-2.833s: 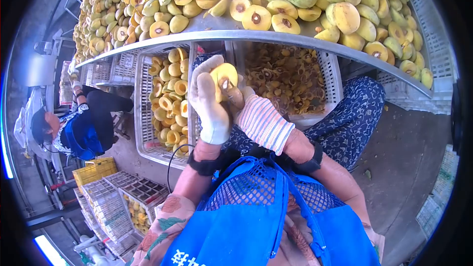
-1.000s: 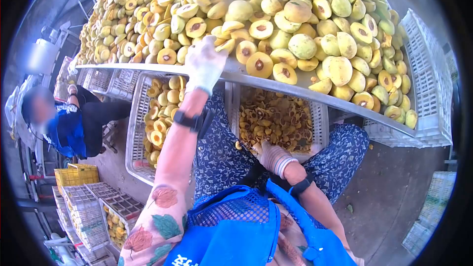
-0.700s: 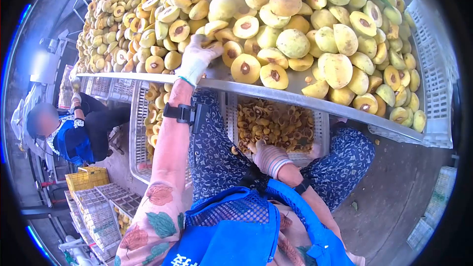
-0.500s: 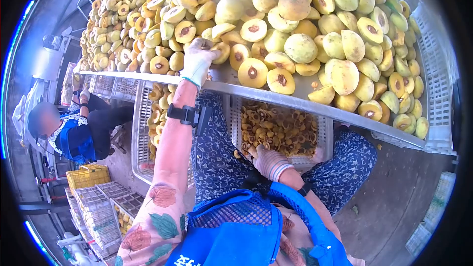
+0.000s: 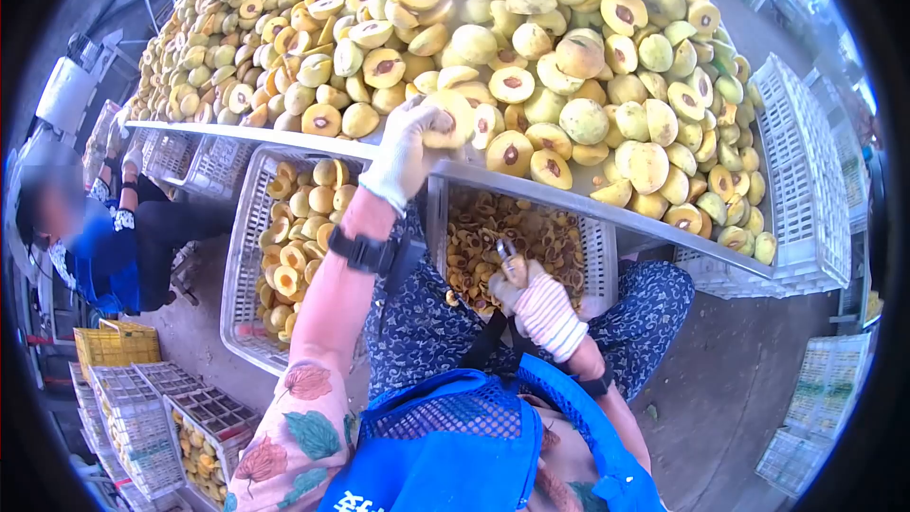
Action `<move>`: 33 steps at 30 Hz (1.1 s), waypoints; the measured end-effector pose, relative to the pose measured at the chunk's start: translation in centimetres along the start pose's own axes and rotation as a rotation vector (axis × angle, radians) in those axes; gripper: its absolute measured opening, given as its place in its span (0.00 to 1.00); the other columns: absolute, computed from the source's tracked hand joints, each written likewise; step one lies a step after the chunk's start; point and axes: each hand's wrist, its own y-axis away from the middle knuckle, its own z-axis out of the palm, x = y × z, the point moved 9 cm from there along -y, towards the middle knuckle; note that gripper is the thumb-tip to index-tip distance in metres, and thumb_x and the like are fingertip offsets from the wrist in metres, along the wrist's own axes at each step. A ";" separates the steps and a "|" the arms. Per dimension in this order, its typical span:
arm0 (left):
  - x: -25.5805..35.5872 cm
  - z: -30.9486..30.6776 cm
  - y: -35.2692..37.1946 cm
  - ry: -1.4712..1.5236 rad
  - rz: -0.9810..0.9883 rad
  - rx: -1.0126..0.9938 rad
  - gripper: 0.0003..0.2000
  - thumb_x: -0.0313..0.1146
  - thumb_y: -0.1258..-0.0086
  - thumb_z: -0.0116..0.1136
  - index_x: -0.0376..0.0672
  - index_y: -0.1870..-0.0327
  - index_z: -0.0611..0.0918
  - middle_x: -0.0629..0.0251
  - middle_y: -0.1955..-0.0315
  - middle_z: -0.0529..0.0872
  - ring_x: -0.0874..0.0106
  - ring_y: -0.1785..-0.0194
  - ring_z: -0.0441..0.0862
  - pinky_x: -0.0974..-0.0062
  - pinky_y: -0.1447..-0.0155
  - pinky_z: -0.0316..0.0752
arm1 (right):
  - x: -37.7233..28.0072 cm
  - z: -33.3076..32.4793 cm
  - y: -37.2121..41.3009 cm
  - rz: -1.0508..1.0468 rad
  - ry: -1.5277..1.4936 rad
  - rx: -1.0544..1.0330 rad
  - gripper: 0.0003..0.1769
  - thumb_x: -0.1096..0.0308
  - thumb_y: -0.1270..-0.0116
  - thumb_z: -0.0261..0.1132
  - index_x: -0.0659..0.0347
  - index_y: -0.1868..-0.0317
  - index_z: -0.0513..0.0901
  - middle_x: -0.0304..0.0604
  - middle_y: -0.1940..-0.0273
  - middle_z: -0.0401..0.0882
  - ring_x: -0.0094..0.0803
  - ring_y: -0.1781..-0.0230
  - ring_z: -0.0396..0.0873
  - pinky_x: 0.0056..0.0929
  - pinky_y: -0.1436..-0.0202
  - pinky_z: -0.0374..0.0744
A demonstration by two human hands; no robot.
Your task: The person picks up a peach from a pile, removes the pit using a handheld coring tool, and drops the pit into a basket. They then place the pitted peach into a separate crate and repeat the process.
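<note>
My gloved left hand (image 5: pixel 406 150) pinches a yellow peach half (image 5: pixel 449 120) at the front edge of the heaped table. Its cut face is turned toward the camera. In my gloved right hand (image 5: pixel 550 315), above my lap, is a short tool with a wooden handle (image 5: pixel 514 270) and a metal tip; its exact kind is hard to make out. Beneath that tool stands a crate (image 5: pixel 597 261) of brownish peach scraps and pits (image 5: pixel 474 228). A large pile of peach halves (image 5: pixel 578 57), several showing pits, covers the metal table (image 5: pixel 559 197).
Left of my legs stands a white crate (image 5: pixel 248 228) holding peach halves. Stacked crates (image 5: pixel 142 417) and a yellow crate (image 5: pixel 116 345) are at lower left. A co-worker in a blue vest (image 5: pixel 104 261) sits at far left. White crates (image 5: pixel 806 180) border the table's right end.
My left hand has taken a peach half from the pile and drawn it slightly toward me. My right hand has risen a little, bringing the tool's metal tip into sight. The view has shifted.
</note>
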 end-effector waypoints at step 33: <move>-0.4 6.6 13.9 0.118 0.238 0.360 0.19 0.47 0.28 0.44 0.37 0.55 0.75 0.62 0.71 0.77 0.69 0.71 0.80 0.76 0.67 0.75 | -6.5 -4.0 -1.9 0.010 0.012 0.185 0.12 0.66 0.38 0.54 0.68 0.61 0.68 0.56 0.79 0.78 0.51 0.77 0.80 0.46 0.76 0.77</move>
